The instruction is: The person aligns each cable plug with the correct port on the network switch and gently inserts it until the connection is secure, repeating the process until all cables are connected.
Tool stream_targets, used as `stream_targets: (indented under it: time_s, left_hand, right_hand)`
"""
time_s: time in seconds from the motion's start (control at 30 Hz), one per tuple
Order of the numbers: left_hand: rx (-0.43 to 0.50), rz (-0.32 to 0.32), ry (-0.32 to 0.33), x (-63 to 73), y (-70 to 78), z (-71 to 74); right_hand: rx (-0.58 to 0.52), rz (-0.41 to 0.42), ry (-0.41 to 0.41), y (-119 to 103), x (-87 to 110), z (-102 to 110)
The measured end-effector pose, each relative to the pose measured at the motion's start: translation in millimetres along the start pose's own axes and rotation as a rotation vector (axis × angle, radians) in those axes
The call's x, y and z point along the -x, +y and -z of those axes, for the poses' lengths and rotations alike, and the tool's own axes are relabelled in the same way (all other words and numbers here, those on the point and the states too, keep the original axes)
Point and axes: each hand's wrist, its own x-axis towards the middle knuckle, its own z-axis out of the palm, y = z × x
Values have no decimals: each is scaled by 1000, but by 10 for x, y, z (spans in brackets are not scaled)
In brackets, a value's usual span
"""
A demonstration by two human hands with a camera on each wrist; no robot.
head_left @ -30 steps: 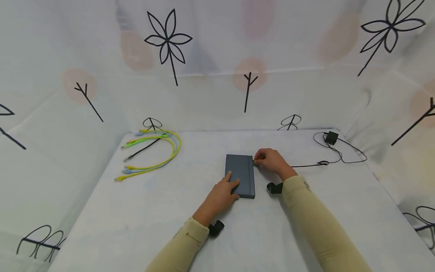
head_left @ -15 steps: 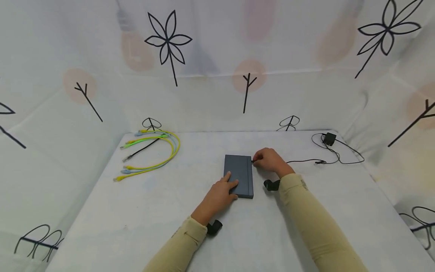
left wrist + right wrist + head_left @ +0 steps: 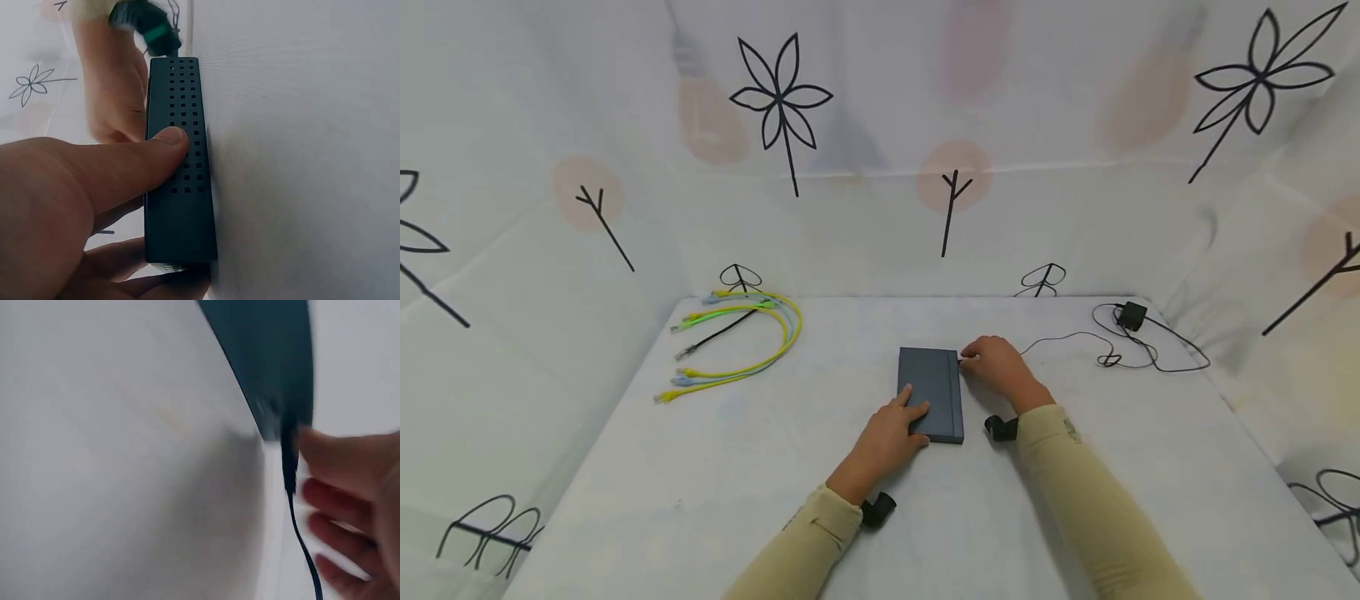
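A flat dark grey network switch (image 3: 928, 379) with vent holes along its near side lies on the white table. My left hand (image 3: 886, 435) grips its near left corner, the thumb on the vented side (image 3: 181, 153) and fingers over the top and around the left edge. At the far right edge of the switch, my right hand (image 3: 998, 367) pinches the black power plug (image 3: 289, 456) between thumb and fingers. The plug's tip is right at the switch's edge, partly hidden by the thumb. A thin black cord (image 3: 306, 556) trails from it.
The cord leads to a black power adapter (image 3: 1131, 316) at the back right, with loose loops around it. Several yellow, blue, green and black network cables (image 3: 786, 333) lie curved at the back left. Printed white cloth (image 3: 865, 233) walls in the table.
The cord behind my right hand has gone from nearly straight to a slack upward bow. Both hands stay at the switch, and the right one still pinches the plug at its edge.
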Motion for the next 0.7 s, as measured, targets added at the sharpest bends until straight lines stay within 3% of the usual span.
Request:
stream_targets:
  time_s: [0.1,0.17,0.27,0.4,0.53,0.7]
  left_hand:
    - [11,-6,1,9,1,-12]
    - [23,-2,-3,14,-14,-15]
    - [63,7,-10,15,-50,-10]
    - [151,56,-20,-8,-111,12]
    - [192,102,-38,-24,-147,32]
    - [165,88,-64,-19,-156,61]
  right_hand:
    - [-33,-24,108,-79,156,-85]
    - [-108,-54,116,-142,247,-124]
    - [-205,-110,79,-214,339,-153]
    - [-224,-152,69,-265,414,-198]
    - [-192,-133,34,-317,476,-225]
    - [-173,-81,-67,-430,514,-187]
